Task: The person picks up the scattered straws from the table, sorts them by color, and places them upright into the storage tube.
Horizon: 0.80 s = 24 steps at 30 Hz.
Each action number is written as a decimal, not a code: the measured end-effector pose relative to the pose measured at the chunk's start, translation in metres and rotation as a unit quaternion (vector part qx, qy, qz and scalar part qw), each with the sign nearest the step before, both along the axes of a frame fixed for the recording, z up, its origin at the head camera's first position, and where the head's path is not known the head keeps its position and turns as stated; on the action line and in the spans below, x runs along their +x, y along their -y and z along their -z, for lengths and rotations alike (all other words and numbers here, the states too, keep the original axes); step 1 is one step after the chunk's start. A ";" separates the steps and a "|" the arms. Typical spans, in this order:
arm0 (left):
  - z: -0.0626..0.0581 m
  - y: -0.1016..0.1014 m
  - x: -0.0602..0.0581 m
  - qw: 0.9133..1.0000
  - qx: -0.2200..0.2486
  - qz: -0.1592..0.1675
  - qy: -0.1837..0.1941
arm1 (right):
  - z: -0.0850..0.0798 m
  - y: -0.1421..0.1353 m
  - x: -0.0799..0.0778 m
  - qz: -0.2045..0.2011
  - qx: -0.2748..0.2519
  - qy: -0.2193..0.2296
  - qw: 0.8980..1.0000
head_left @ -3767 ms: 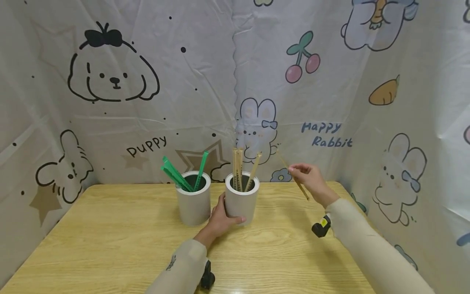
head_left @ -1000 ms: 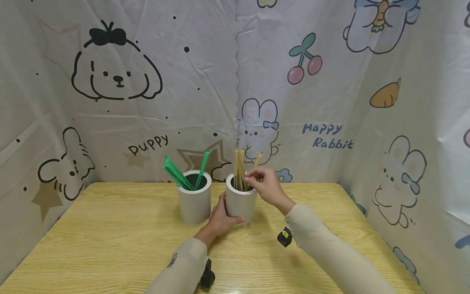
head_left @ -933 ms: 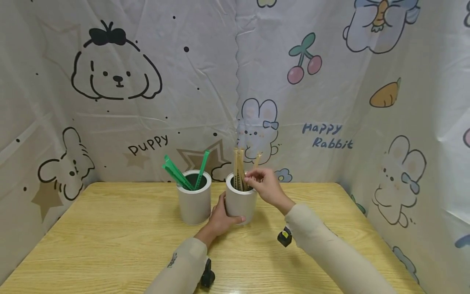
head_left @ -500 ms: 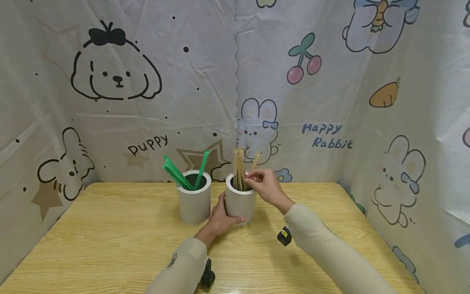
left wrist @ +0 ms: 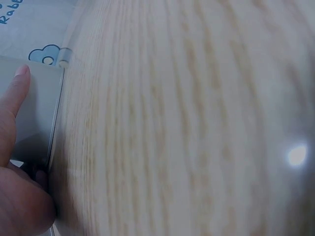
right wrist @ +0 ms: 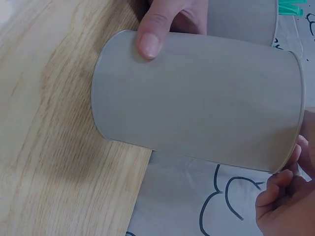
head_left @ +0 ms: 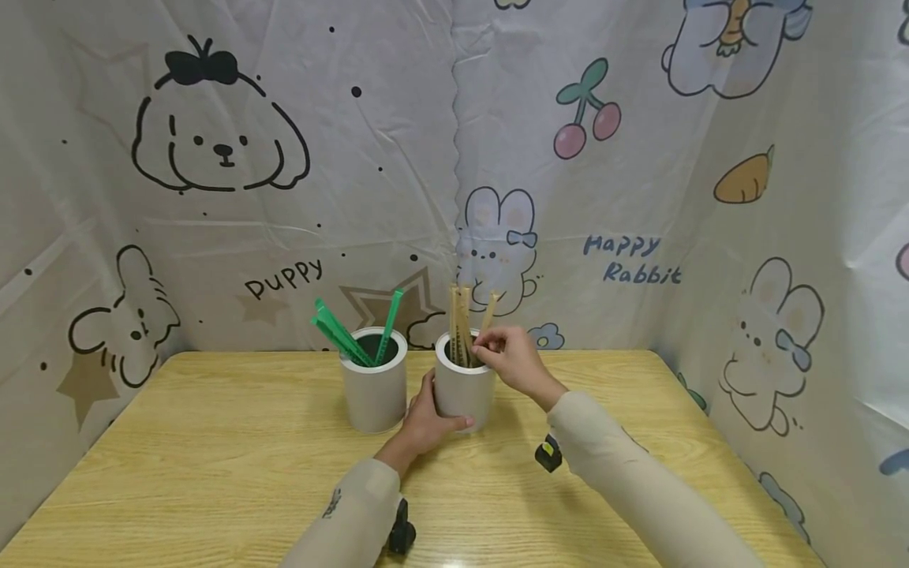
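Observation:
Two light grey cups stand side by side on the wooden table. My left hand (head_left: pixel 426 418) grips the right-hand cup (head_left: pixel 465 394) low on its side, thumb across the front; the left wrist view shows this thumb (left wrist: pixel 17 91) along the cup wall. At that cup's mouth my right hand (head_left: pixel 521 359) pinches a slim tan stick with thumb and forefinger. Several tan sticks (head_left: pixel 460 323) with dark printing stand in this cup, one leaning right behind my hand. In the right wrist view the right hand (right wrist: pixel 285 196) is at the rim, its fingertips partly hidden.
The left-hand cup (head_left: pixel 374 398) holds several green sticks (head_left: pixel 341 335) with flat ends and stands close to my left hand. Behind the table (head_left: pixel 227 457) hangs a printed cloth (head_left: pixel 398 197), which also covers both sides. Each wrist carries a small black camera (head_left: pixel 401 532).
My right hand has come in from the right with a tan stick to the right-hand cup's mouth. During the last second the tan stick behind it has shifted slightly left. My left hand stays put.

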<state>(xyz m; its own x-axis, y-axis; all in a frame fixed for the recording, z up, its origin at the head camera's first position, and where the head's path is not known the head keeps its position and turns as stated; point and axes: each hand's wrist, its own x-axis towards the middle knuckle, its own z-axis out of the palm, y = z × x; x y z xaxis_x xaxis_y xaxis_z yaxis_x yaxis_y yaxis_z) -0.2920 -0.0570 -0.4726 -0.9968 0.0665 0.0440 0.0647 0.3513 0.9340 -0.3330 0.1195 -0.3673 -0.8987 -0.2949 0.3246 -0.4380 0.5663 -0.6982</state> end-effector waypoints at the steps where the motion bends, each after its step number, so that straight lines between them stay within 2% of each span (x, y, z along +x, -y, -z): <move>1: 0.000 0.000 0.000 1.000 0.000 0.000 0.002 | -0.001 0.000 0.000 -0.001 0.001 0.003 1.000; 16: 0.001 0.001 -0.001 1.000 -0.008 -0.006 0.002 | 0.000 -0.007 0.002 -0.027 -0.039 0.006 0.999; 24: 0.001 0.002 0.000 1.000 -0.006 -0.006 -0.001 | -0.001 -0.013 0.010 -0.049 -0.063 0.001 0.997</move>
